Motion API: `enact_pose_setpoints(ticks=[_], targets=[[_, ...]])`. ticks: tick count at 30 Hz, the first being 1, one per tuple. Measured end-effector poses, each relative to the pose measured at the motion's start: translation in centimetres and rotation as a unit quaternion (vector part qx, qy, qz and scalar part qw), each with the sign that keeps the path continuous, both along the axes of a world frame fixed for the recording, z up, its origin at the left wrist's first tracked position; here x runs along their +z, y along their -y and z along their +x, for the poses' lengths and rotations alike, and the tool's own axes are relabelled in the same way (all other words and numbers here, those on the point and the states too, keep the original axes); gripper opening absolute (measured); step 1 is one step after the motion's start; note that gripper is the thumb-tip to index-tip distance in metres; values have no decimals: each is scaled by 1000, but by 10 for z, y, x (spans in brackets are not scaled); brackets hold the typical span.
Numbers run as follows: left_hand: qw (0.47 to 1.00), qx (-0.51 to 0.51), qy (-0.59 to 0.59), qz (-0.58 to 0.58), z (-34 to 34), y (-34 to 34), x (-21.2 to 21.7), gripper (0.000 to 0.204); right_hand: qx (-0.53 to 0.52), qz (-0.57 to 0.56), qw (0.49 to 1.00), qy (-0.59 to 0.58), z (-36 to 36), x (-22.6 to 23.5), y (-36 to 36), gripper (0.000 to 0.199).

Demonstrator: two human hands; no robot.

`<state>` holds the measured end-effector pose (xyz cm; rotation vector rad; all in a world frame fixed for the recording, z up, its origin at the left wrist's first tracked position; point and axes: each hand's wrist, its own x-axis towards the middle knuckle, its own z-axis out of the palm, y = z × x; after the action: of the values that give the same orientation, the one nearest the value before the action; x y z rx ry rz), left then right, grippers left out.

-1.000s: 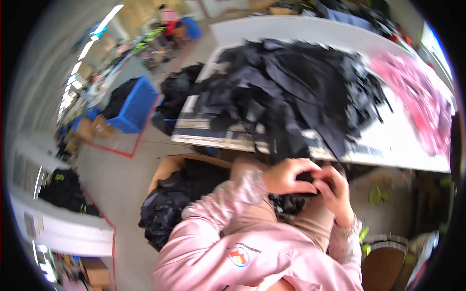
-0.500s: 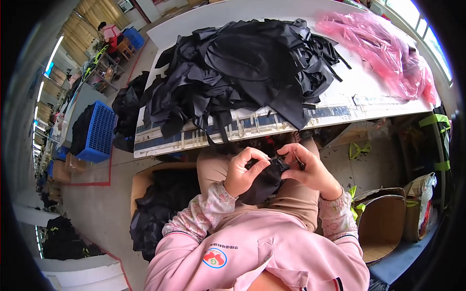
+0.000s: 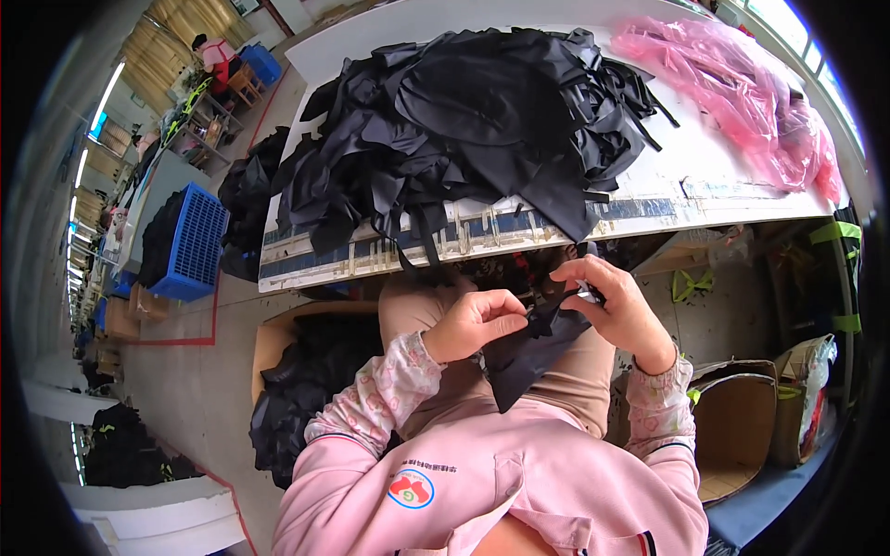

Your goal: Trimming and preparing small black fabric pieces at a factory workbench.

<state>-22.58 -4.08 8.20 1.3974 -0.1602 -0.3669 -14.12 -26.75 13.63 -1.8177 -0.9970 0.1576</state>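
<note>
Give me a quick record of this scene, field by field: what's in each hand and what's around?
Left hand: pinches the black fabric piece over the lap
Right hand: grips the same piece's upper edge
Table: white, bears a heap of black fabric and pink plastic bags
Beside the person's left: cardboard box of black cloth
Further left: blue crate

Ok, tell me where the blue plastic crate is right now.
In the head view the blue plastic crate stands on the floor at the person's left, beside the left end of the white table, with a dark bundle inside it.
</note>
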Motion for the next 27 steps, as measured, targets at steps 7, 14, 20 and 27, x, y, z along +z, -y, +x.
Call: enact_pose_setpoints(ticks=[7,14,20,27], targets=[[999,45,-23,12,5,-2,3,15,1,-9,1000,12,5,8,-11,37],[998,57,11,-38,10,4,-2,13,-100,66,987,105,4,19,-33,36],[931,263,65,-246,13,-15,8,12,-204,130,956,-164,31,-57,-18,25],[937,303,40,-167,1,-24,-15,10,-56,181,858,-478,-19,-52,-37,39]])
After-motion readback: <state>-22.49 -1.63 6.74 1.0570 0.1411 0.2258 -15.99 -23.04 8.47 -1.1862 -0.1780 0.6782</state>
